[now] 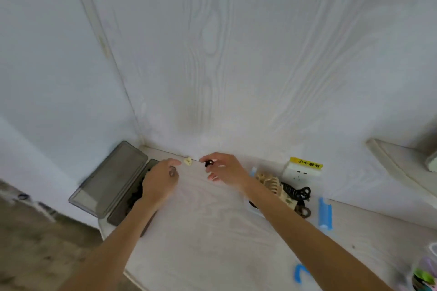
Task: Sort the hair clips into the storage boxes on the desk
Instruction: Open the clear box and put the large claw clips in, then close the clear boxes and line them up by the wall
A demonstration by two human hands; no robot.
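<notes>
black small clip (209,162) pinched in the right hand (223,169), lifted clear to sort; left hand (160,182) curls over the open grey box (132,196), maybe gripping something dark. cream clip (188,161) waits between them on the surface (212,231).

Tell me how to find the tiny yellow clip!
Look along the desk's back edge, where it meets the wall. The yellowish clip lies there alone, between the two hands' fingertips. It is pale, while the clip in the right hand is black.

left hand (159,179): curled, knuckles up | right hand (222,169): fingertips pinched
</notes>
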